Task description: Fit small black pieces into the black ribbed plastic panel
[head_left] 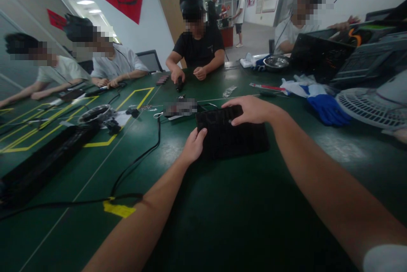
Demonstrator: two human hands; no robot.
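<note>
A flat, dark rectangular case (235, 138) lies on the green table in front of me. My left hand (194, 144) grips its left edge, with the thumb on top and the other fingers partly hidden. Over the far edge reaches my right hand (246, 110), its thumb and fingers holding the case near a small shiny round spot. Just beyond the case's far left corner lies a dark object (180, 107), partly blurred out, with a cord beside it.
A black cable (136, 159) runs across the table (222, 221) at left, near yellow tape (119, 208). A long black object (47, 162) lies further left. At right are blue gloves (327, 109), a fan (365, 104) and a metal bowl (276, 62). Several people sit around the table.
</note>
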